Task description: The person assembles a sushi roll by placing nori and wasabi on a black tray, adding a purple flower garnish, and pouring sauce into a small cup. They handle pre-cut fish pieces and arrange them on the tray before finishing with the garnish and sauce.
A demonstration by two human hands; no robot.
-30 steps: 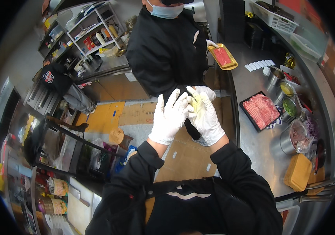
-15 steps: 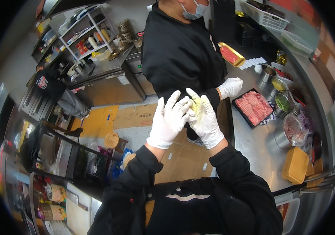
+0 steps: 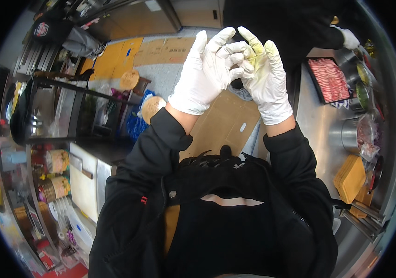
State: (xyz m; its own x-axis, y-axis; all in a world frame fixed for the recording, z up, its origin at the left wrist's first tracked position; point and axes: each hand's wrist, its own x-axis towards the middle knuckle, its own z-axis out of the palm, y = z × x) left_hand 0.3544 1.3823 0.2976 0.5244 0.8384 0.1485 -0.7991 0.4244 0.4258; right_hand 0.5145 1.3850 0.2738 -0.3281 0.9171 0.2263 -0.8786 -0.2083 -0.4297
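Note:
My left hand and my right hand are raised together in front of me, both in thin white gloves. Some of their curled middle fingers touch each other, while the outer fingers are spread and stick up. Yellow-green stains mark the right glove's fingers and palm. No object shows between the hands, though the spot where the fingers meet is partly hidden. To the right of my right hand, a black tray of sliced raw meat lies on the steel counter.
A co-worker in black stands ahead at the counter, one gloved hand over it. Metal pots and yellow trays line the right side. At left are a cutting board with a cleaver, a shelf and a wooden stool.
My view has tipped downward and nearer my body, so the co-worker sits higher in it. Both hands, still touching, appear higher and larger. The co-worker's gloved hand has moved away along the counter.

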